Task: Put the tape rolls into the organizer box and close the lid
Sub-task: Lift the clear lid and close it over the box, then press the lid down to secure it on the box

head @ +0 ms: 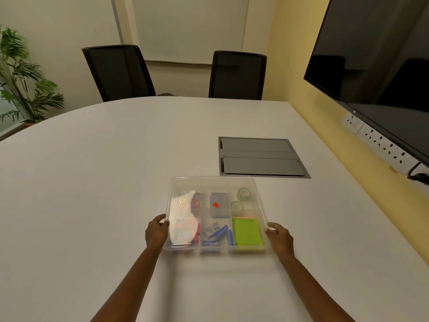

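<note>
A clear plastic organizer box [213, 182] sits on the white table in front of me, with a clear lid [257, 198] over it. Two tape rolls lie in its far right compartment: one [243, 194] behind, the other [236, 206] just in front of it. My left hand [157, 232] grips the lid's left edge near the front corner. My right hand [278, 238] grips its right edge near the front corner. The near edge of the lid looks blurred, and I cannot tell whether it is fully seated.
Other compartments hold green sticky notes [246, 231], blue pens [219, 233], a grey box with a red dot [218, 204] and coloured clips [196, 200]. A grey cable hatch [260, 156] is set into the table behind. Two black chairs stand at the far side; a screen hangs at the right.
</note>
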{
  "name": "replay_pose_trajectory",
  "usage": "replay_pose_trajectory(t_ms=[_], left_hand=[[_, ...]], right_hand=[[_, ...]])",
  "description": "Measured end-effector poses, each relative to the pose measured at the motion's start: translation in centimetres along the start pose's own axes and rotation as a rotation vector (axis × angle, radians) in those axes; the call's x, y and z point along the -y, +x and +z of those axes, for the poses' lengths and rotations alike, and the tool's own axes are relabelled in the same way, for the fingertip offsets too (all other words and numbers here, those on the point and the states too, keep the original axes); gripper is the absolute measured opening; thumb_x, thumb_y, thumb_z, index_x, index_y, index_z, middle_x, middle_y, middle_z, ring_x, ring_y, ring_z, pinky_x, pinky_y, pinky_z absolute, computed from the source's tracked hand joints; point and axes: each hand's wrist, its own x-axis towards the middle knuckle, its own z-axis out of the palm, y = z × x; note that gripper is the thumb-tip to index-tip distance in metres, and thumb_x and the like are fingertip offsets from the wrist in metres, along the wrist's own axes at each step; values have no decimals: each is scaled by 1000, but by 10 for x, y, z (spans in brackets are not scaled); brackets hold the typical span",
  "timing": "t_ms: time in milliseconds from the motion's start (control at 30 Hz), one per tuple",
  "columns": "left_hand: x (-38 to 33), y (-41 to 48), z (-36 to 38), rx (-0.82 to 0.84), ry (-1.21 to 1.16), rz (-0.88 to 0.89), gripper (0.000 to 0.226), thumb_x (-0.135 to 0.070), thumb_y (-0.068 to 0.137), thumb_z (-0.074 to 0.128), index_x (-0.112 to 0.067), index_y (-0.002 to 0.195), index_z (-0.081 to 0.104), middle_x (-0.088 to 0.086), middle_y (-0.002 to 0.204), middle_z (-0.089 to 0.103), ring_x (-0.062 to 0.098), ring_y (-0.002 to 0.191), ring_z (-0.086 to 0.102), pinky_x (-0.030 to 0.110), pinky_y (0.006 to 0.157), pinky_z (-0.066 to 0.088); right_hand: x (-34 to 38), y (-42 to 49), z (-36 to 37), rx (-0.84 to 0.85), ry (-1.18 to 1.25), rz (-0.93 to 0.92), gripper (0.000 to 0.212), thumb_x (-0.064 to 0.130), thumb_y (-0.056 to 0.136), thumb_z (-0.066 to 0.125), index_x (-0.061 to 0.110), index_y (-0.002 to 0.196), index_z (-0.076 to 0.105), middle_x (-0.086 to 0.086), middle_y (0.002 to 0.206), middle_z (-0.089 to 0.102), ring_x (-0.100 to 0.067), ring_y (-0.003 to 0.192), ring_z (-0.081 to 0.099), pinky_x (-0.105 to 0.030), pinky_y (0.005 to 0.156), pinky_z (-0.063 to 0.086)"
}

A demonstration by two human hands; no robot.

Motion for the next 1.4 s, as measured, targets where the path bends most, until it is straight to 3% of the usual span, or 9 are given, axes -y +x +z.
replay_pose_trajectory(t_ms=[367,500,633,867,933,1033,1167,1267,1400], left_hand=[[10,-5,3,-5,170,84,34,-12,94,43,-2,125,49,27,127,55,43,113,54,49,96,43],[16,-9,7,-39,229,113,34,-17,96,37,-1,124,48,28,122,57,43,108,55,48,91,45],[22,-14,10,-49,250,144,30,-20,97,33,-3,111,53,25,110,62,40,96,60,45,81,49],[20,-16,8,18,513,223,50,-23,92,47,-12,136,26,19,121,54,36,102,59,48,85,52],[23,-15,8,37,627,287,61,-22,90,51,-10,140,19,21,119,53,35,100,59,46,81,55],[26,-13,8,37,602,322,59,-34,94,37,-10,143,12,22,138,44,40,115,51,50,92,48],[28,-12,10,52,704,461,100,-75,70,-5,-9,143,8,15,155,14,34,141,21,47,113,25],[32,-3,10,67,761,515,93,-64,69,-6,-9,143,5,13,156,5,28,144,8,46,118,11],[37,1,10,65,769,513,85,-54,72,-6,-8,142,6,14,156,5,27,144,6,43,118,7]], right_hand=[[-4,-4,-4,53,66,113,27,3,87,58,-2,113,62,-9,88,57,-22,81,50,-30,80,45],[-6,-15,-4,61,99,165,16,13,92,55,1,94,65,-15,81,57,-23,59,54,-13,43,47],[-16,-25,5,72,-149,32,31,19,99,41,-5,94,60,-27,91,67,-41,83,64,-39,73,52],[-7,-28,17,-36,-633,-252,43,8,99,36,0,141,28,-22,145,39,-33,133,41,-42,103,43],[2,-35,25,-37,-670,-372,36,11,100,32,-7,125,51,-28,132,54,-37,120,56,-50,93,51],[16,-56,42,49,-790,-384,83,32,99,-6,3,102,71,-17,108,73,-28,99,70,-47,76,58],[25,-71,56,88,-861,-374,87,40,96,-12,9,109,69,-13,112,72,-26,104,68,-46,82,57],[30,-70,62,92,-864,-382,87,39,96,-12,11,110,69,-12,113,72,-26,104,68,-43,85,56],[30,-68,67,123,-856,-397,84,37,97,-11,11,114,66,-14,117,69,-29,108,66,-33,116,27]])
